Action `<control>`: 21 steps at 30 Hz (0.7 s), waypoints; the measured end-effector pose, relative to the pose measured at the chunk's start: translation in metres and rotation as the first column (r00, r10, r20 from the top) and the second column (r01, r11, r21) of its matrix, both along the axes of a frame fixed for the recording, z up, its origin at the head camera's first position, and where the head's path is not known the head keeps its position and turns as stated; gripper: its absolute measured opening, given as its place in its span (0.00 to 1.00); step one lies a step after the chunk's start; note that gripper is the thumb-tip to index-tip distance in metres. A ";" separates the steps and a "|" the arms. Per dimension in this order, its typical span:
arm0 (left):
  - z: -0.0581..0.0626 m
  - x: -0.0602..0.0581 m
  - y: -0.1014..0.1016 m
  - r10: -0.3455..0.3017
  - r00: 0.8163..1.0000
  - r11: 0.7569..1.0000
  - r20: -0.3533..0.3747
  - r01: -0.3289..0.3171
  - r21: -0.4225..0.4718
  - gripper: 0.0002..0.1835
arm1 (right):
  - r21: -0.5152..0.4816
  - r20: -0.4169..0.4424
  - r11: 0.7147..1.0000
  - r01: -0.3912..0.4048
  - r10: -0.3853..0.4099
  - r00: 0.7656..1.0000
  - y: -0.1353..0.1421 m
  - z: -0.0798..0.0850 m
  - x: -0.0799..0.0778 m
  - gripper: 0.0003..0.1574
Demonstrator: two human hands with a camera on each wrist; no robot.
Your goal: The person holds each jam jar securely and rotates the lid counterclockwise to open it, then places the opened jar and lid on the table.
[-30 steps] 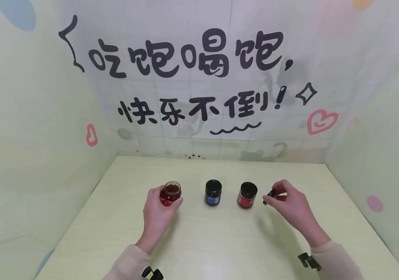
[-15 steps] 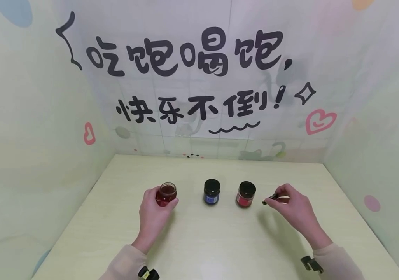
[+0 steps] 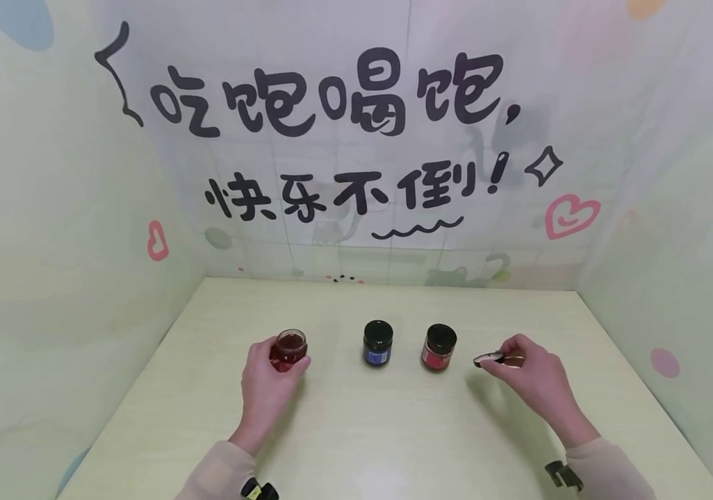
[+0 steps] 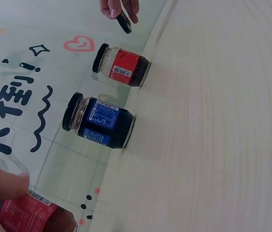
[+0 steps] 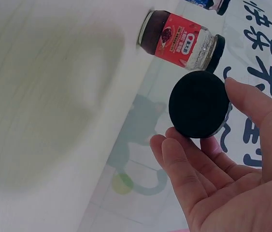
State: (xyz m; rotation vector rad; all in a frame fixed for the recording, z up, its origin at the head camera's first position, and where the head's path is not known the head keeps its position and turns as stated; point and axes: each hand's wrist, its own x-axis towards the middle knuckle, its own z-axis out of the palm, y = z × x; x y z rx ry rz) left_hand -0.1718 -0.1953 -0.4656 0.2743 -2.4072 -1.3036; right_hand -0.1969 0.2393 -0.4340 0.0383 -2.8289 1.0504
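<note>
In the head view, my left hand (image 3: 267,389) grips an uncapped glass jar (image 3: 290,349) of dark red contents. The jar stands nearly upright; whether its base touches the table I cannot tell. Its red label (image 4: 24,212) shows in the left wrist view. Between thumb and fingers, my right hand (image 3: 538,371) pinches a round black lid (image 5: 198,104) above the table. That lid is tilted, with its pale underside visible in the head view. Two capped jars stand between my hands: a blue-labelled jar (image 3: 378,344) and, nearer the lid, a red-labelled jar (image 3: 439,347).
The pale wooden table (image 3: 369,430) is enclosed by a back curtain (image 3: 306,153) with dark lettering and by light side curtains (image 3: 663,229). A dark strap fitting (image 3: 563,475) sits at my right sleeve, and a similar fitting (image 3: 259,489) at the left.
My left hand has drawn the uncapped jar a little to the left and nearer. My right hand has turned the lid, so its underside now shows. Both capped jars stay in place.
</note>
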 end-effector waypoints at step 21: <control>-0.010 0.000 -0.014 0.036 0.999 0.999 0.002 -0.036 0.021 0.36 | 0.096 0.032 0.994 0.059 -0.062 0.998 0.025 -0.016 0.003 0.34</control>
